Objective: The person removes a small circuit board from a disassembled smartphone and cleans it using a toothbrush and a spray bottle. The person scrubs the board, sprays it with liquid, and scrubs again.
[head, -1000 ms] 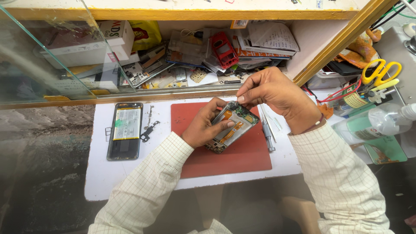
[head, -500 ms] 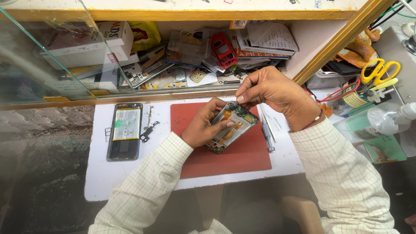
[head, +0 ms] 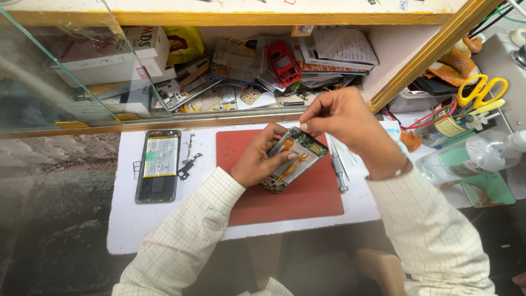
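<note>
Opened phone (head: 295,160) is kept tilted over the red mat (head: 307,203), cradled in the left hand (head: 256,161) | right hand (head: 342,118) fingertips are pinched shut at its top edge, barely shifted over the last second; pinched item cannot be told | screwdriver (head: 338,169) lies beside, untouched.

Matt red rubbery mat (head: 285,200) on a smooth white surface (head: 126,230). Opened phone frame (head: 294,160) shows bare metal and orange flex. Glossy glass pane (head: 60,82) upper left; checked cloth sleeves (head: 186,241); metal screwdriver (head: 338,169).
</note>
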